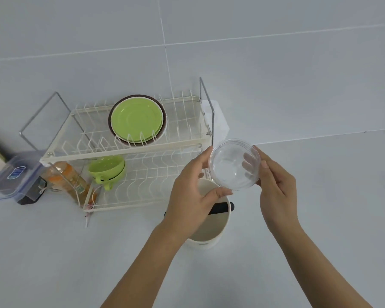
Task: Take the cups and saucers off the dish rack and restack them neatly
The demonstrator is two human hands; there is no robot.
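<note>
Clear cup between both hands' fingers.

One head view looks steeply down, near the hands, toward the dish rack.

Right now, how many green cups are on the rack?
2, nested on the lower tier of the rack, at its left end: the top cup sits in the second cup. More could hide beneath them.
</note>
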